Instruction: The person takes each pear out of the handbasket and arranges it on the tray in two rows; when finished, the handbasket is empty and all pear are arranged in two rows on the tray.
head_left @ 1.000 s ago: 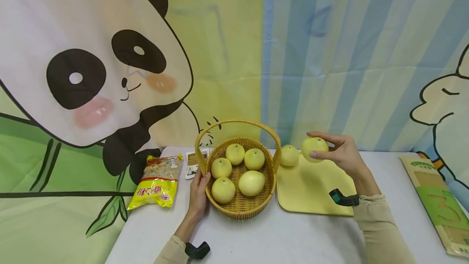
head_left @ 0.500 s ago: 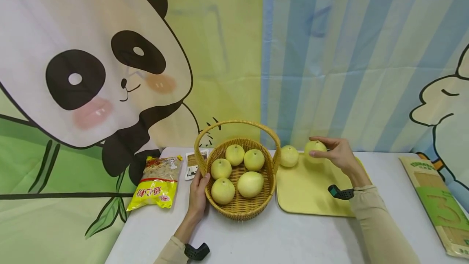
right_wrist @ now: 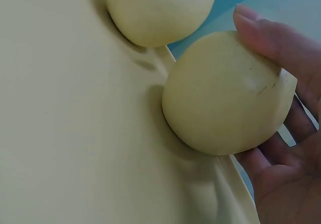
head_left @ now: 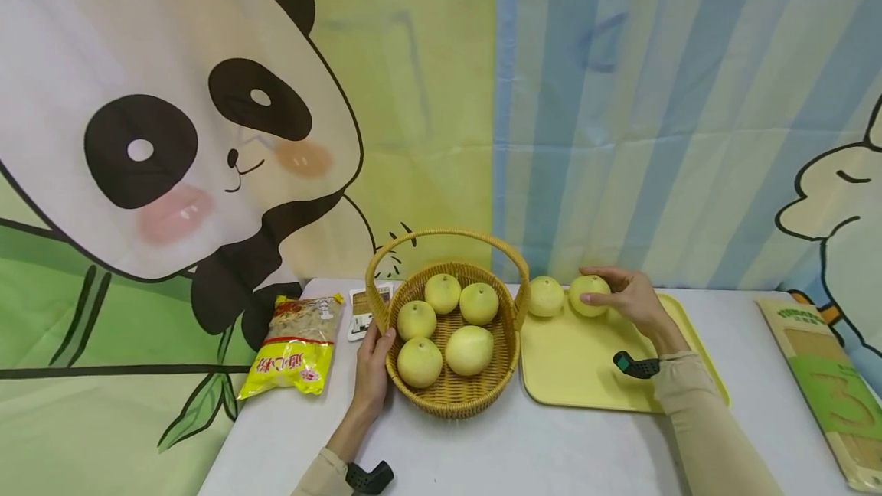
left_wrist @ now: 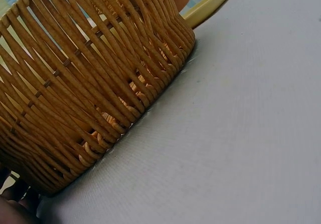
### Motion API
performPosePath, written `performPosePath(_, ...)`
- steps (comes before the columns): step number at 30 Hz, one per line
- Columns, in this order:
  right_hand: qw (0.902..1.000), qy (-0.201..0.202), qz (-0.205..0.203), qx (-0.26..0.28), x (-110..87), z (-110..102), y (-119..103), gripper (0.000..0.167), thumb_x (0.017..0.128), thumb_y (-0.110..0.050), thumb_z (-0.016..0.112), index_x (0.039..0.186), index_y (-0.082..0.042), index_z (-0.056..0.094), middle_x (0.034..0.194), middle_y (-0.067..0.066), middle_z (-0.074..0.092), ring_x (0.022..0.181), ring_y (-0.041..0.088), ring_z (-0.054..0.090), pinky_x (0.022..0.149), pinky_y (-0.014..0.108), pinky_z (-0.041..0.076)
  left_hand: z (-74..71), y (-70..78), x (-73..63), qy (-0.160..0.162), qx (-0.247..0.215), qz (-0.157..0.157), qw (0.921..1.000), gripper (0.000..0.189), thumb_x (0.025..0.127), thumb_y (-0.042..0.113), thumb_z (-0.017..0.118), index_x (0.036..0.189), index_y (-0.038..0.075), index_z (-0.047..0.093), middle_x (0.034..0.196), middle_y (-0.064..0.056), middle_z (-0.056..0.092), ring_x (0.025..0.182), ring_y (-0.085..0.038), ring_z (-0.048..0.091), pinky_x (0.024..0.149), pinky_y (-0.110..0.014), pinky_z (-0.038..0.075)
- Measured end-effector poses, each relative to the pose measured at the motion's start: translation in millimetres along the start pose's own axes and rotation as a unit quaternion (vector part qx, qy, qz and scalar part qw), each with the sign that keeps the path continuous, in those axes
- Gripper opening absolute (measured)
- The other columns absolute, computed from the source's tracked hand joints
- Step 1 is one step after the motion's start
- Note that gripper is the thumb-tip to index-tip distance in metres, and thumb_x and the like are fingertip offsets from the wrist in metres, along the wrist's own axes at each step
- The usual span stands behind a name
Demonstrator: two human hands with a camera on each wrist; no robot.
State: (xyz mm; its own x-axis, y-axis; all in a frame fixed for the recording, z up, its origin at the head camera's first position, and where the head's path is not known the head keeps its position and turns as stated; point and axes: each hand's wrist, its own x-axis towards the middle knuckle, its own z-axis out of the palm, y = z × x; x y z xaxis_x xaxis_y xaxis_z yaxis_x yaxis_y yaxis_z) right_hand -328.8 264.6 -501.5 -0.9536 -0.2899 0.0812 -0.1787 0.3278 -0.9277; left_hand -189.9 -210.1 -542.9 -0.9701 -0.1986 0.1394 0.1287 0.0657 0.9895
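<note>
Where the right hand point(head_left: 637, 301) grips: thumb and fingers clamp a pale-green fruit point(head_left: 588, 297) at the far edge of a yellow tray point(head_left: 592, 373), just beside a second fruit point(head_left: 545, 297).
Left hand point(head_left: 372, 373): touches the outer side of a wicker basket point(head_left: 451, 404); whether its fingers curl around it, one cannot tell.
Basket contents: five similar fruits point(head_left: 469, 350), beneath an upright handle point(head_left: 448, 233).

Cartoon-printed curtains point(head_left: 427, 113) behind a white table point(head_left: 517, 450) suggest a makeshift booth.

A panda-printed backdrop point(head_left: 276, 121) hangs behind a white-covered table point(head_left: 530, 450).
</note>
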Motion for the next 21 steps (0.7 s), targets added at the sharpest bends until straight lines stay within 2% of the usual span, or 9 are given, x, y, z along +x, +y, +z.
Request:
performPosePath(2,1.0,-0.005,0.001,-0.003,0.7,-0.9,-0.3,0.063,0.093,-0.03,0.084,0.148,-0.006,0.061,0.154,0.013,0.059,0.157,0.035,0.036,0.122,0.035,0.041,-0.2,0.5,0.3,0.001,-0.004,0.0,1.0,0.057,0.112,0.034,0.047,0.166,0.02,0.037,0.165,-0.002,0.047,0.153,-0.019,0.039,0.114,-0.009,0.033)
performPosePath(4,1.0,-0.01,0.001,0.001,1.6,-1.3,-0.7,0.064,0.094,-0.03,0.083,0.148,-0.006,0.06,0.155,0.013,0.058,0.157,0.035,0.034,0.122,0.035,0.042,-0.5,1.3,0.4,0.0,-0.008,0.003,1.0,0.056,0.112,0.032,0.047,0.166,0.018,0.036,0.166,-0.002,0.046,0.154,-0.018,0.039,0.113,-0.008,0.033)
performPosePath(8,0.9996,-0.014,0.001,0.023,2.0,-0.8,-1.2,0.064,0.094,-0.026,0.083,0.148,-0.003,0.059,0.156,0.014,0.057,0.156,0.036,0.034,0.11,0.015,0.046,-0.5,1.5,0.7,-0.002,-0.012,0.004,0.9999,0.056,0.113,0.028,0.045,0.167,0.016,0.034,0.167,-0.003,0.044,0.155,-0.019,0.037,0.113,-0.008,0.033)
performPosePath(11,0.9993,-0.016,0.0,0.034,1.8,-0.2,-0.7,0.064,0.094,-0.025,0.083,0.148,-0.002,0.058,0.155,0.014,0.057,0.157,0.036,0.033,0.106,0.008,0.044,-0.3,1.2,0.6,-0.001,-0.011,0.005,0.9999,0.056,0.113,0.029,0.045,0.167,0.016,0.035,0.166,-0.003,0.045,0.154,-0.019,0.038,0.113,-0.008,0.034)
performPosePath(19,0.999,-0.025,-0.003,0.036,1.2,-0.7,5.4,0.064,0.095,-0.022,0.082,0.149,-0.003,0.056,0.157,0.016,0.054,0.159,0.037,0.028,0.109,0.009,0.041,-0.1,0.5,-0.5,-0.001,-0.004,0.001,1.0,0.054,0.113,0.035,0.047,0.165,0.022,0.039,0.165,-0.004,0.047,0.153,-0.02,0.041,0.113,-0.009,0.034)
performPosePath(21,0.9992,-0.031,-0.006,0.024,0.7,-1.2,4.8,0.064,0.096,-0.023,0.081,0.151,-0.003,0.054,0.159,0.018,0.051,0.159,0.038,0.029,0.117,0.02,0.042,0.0,0.6,-0.6,-0.003,-0.005,-0.001,1.0,0.055,0.112,0.035,0.047,0.165,0.022,0.039,0.165,-0.004,0.047,0.153,-0.02,0.04,0.113,-0.009,0.034)
